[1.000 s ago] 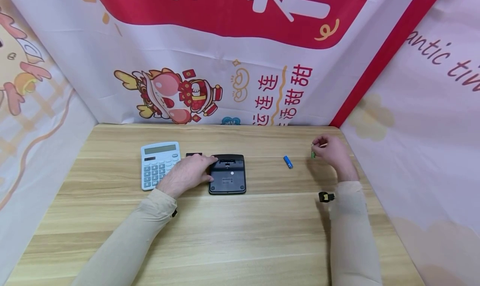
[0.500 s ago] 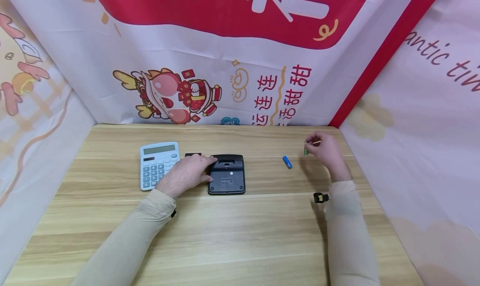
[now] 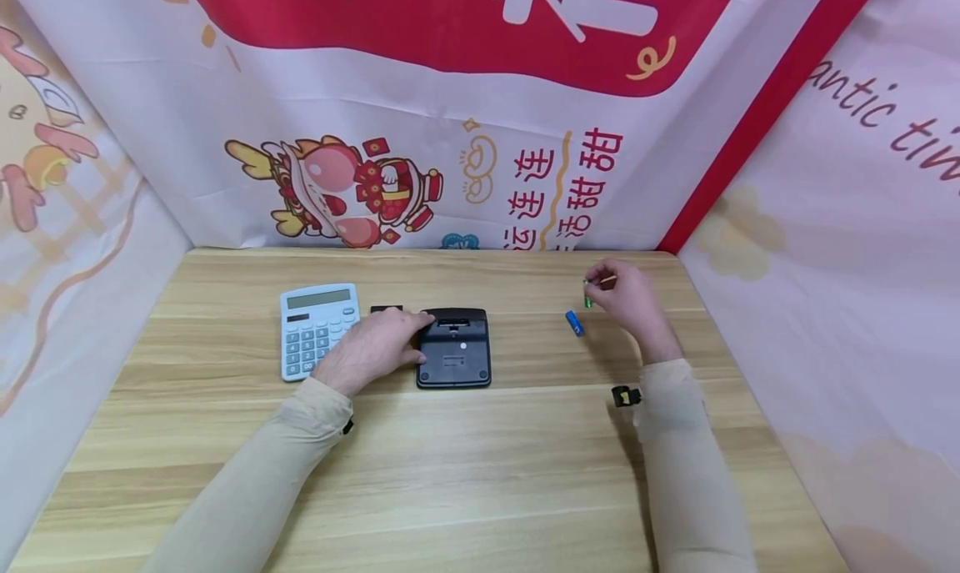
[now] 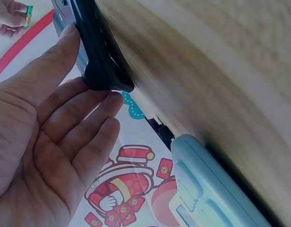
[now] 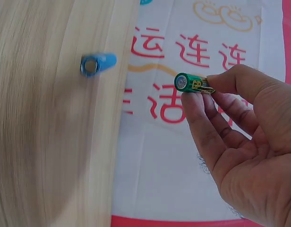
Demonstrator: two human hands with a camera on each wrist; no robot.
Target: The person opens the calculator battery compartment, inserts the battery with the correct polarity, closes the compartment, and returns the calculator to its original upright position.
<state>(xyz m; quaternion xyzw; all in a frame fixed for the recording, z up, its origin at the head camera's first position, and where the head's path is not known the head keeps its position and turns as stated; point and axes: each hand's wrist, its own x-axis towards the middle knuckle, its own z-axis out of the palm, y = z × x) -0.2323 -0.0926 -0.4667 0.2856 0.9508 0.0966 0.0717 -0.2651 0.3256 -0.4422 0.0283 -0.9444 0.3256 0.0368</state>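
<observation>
A black calculator [image 3: 453,352] lies face down on the table with its battery slot uncovered. My left hand [image 3: 375,346] rests against its left edge, thumb and fingertips touching it; in the left wrist view the fingers of that hand [image 4: 55,127] are only loosely bent. My right hand [image 3: 630,302] pinches a green battery [image 5: 195,83] between thumb and fingers, above the table's right side. A blue battery [image 3: 574,323] lies on the table below and left of the right hand.
To the left of the left hand lies a light blue calculator [image 3: 318,327], partly covered by the hand. A small black piece [image 3: 386,309] sits behind the left hand. A printed cloth [image 3: 480,98] hangs along the back edge of the wooden table [image 3: 465,473].
My right hand has moved left with the green battery, coming nearer to the blue battery. The left hand and black calculator have stayed in place.
</observation>
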